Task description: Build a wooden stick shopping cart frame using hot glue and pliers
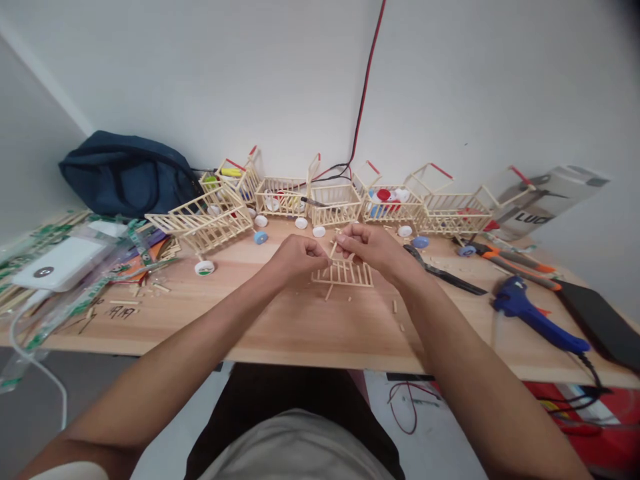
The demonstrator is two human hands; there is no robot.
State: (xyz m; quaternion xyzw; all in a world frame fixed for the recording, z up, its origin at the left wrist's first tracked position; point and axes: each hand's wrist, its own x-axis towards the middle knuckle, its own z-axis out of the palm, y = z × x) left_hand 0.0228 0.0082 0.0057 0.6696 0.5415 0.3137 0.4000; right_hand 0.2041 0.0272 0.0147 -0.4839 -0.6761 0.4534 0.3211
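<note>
In the middle of the table lies a small slatted frame (350,275) made of thin wooden sticks. My right hand (363,241) pinches a short wooden stick (333,249) just above the frame's left end. Close to it, my left hand (303,259) has its fingers drawn together at the frame's left corner; what they hold, if anything, is too small to make out. Behind both hands stands a row of little stick-built shopping carts, among them a cart (336,204) with an open basket.
A blue glue gun (537,313), black-bladed cutter (445,272), orange-handled pliers (520,261) and black phone (597,320) lie right. Left are a leaning stick cart (210,219), white power bank (65,261), loose sticks and a dark blue bag (131,175). Bottle caps (261,237) dot the table.
</note>
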